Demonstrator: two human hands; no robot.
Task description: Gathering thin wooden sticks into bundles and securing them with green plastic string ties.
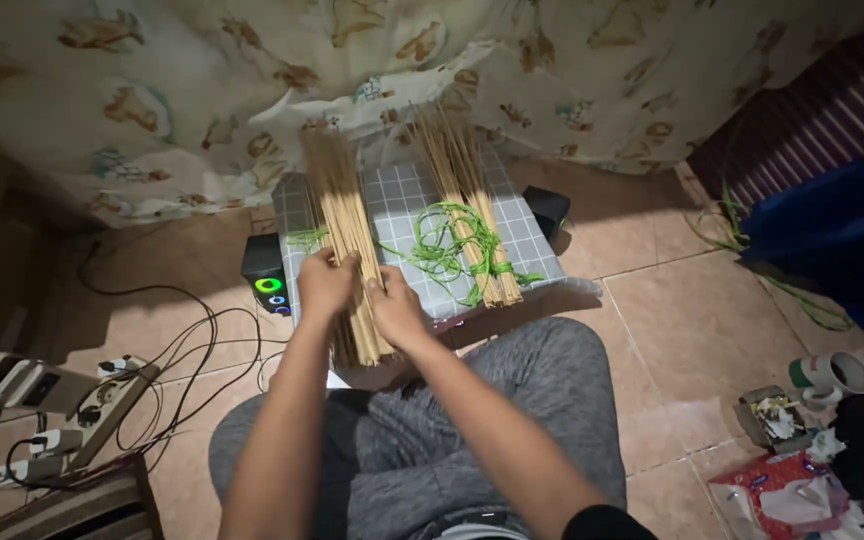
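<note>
1. A pale curtain [572, 60] printed with brown figures hangs across the back, its hem draped over the far ends of the sticks.
2. The tiled floor [692, 300] carries everything; the person sits on it in grey trousers [512, 400].
3. A low worktop [407, 200] with a grey grid-pattern cover stands before the knees, with one small black speaker at each side, two in all; the left speaker [265, 275] shows a green ring light, the right speaker [548, 208] is dark.
4. Two bundles of thin tan sticks lie on the worktop. The left bundle [347, 215] is clasped near its close end by the left hand [326, 283] and right hand [395, 308], both curled around it. The right bundle [467, 190] lies apart, tied and tangled with green string [447, 245].
5. A power strip [112, 395] with plugs and black cables lies at far left.
6. At lower right sit one white mug [832, 375] and a red packet [782, 495] among litter.
</note>
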